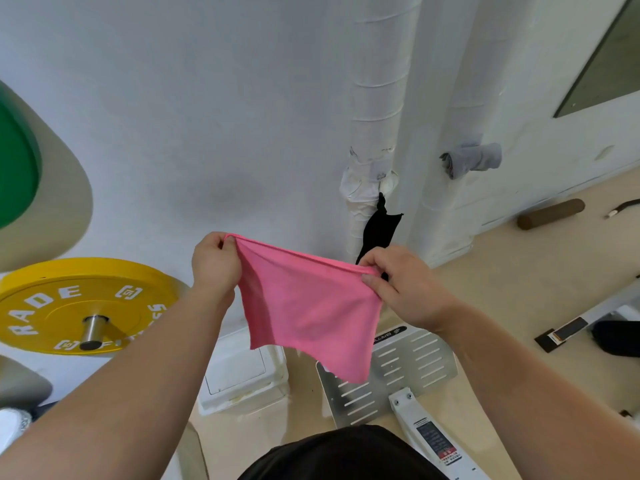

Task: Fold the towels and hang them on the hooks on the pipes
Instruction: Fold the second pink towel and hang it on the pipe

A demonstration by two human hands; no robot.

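Hands grip a pink towel point(304, 306) by its upper edge and hold it spread in the air in front of a white wall. The left hand point(215, 261) pinches the upper left corner between thumb and fingers, and the right hand point(405, 285) is closed on the upper right corner, so the top edge runs taut and slopes down toward the right. Below that edge the cloth hangs loose, its lower tip pointing down over a white perforated metal plate point(408, 365) on the floor.

Behind the towel, two white wrapped pipes rise along the wall. A black towel point(379, 230) hangs from the left pipe point(377, 109), just behind the right hand; its hook cannot be made out. On the right pipe point(453, 98), a grey towel point(472, 161) sits rolled or bunched, sticking out sideways.

To the left, a yellow weight plate point(52, 306) sits on a steel bar end point(91, 332), and a green plate point(15, 161) shows at the frame edge above it. A brown cylinder point(550, 213) lies on the beige floor near the wall at right. A low white box point(242, 375) stands against the wall under the towel.
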